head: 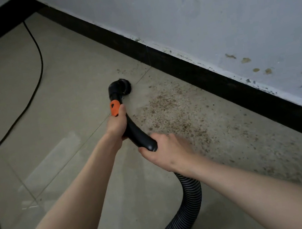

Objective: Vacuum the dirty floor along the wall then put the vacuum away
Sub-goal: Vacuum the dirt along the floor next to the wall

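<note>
While both hands grip the curved vacuum handle [136,135], left hand [116,125] ahead of right hand [168,152], its brush nozzle [120,85] touches the floor [70,72] beside brown dirt [167,107].

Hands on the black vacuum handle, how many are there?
2. The left hand grips the curved black plastic vacuum handle just below its orange collar; the right hand grips its lower end.

Head camera, looking steeply down along floor [19,81], wall [207,3] near.
</note>
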Motion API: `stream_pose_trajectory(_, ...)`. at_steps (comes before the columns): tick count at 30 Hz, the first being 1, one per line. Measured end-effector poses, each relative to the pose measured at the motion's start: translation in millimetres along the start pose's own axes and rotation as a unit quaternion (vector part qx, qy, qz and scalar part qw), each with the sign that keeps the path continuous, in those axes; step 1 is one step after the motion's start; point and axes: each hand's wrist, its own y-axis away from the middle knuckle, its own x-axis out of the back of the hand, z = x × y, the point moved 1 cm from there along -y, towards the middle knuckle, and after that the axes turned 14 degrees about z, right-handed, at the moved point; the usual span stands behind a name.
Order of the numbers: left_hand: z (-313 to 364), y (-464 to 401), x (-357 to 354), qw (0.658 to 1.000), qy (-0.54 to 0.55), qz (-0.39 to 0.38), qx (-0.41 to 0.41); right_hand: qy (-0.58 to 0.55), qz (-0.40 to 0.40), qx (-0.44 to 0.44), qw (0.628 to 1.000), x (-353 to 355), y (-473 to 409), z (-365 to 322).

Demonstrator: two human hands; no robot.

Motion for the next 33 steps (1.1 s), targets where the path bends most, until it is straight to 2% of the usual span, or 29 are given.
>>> stream_pose_trajectory(6, 23.8, -54.8, 17.1, 0.999, 0.006, 0.034, -0.009, -0.018, -0.001, 0.011, 1.0, -18.8, -47.2, -31.9)
stream_pose_trajectory(14, 43.5, -65.9, -18.0, 0.999, -0.03, 0.003, -0.043, -0.048, 0.05, -0.017, 0.997, -16.3, -61.3, -19.0)
stream_pose_trajectory(22, 30.2, -98.4, 14.3, 0.991, 0.045, 0.121, -0.037, -0.008, -0.007, 0.035, 0.999, -28.9, -85.6, -42.4)
stream_pose_trajectory(33, 63.8, -90.7, -21.6, 0.998, -0.031, 0.02, -0.047, -0.04, 0.042, -0.007, 0.998, -17.1, -96.2, -24.4)
